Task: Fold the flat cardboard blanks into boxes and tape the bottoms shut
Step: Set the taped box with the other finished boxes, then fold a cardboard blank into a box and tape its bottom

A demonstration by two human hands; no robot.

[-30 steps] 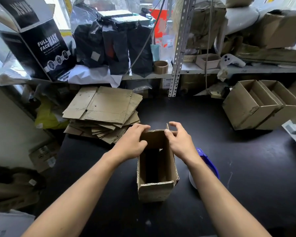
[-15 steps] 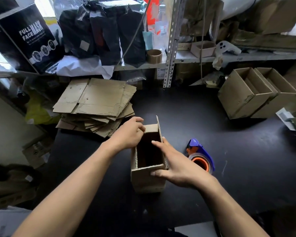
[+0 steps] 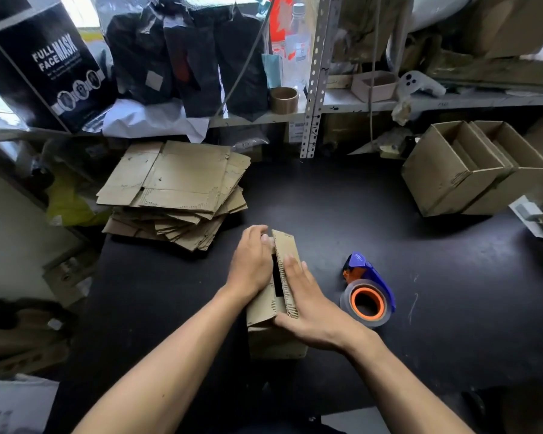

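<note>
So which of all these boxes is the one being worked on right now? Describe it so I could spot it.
Start at the black table. Near its front edge, between the stack of flat cardboard and the tape dispenser, stands a small brown box. Unlike the two open boxes at the far right, it has both hands on it: left hand and right hand pressing its flaps together.

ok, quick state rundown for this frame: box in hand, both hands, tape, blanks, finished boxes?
box being folded: upright on the table, flaps nearly closed, a dark gap between them, no tape visible
left hand: pressing the left flap inward
right hand: flat on the right flap, fingers straight
tape dispenser: lying on the table, untouched
flat blanks: stacked, unfolded
two finished boxes: tipped over, open ends facing the camera
</note>
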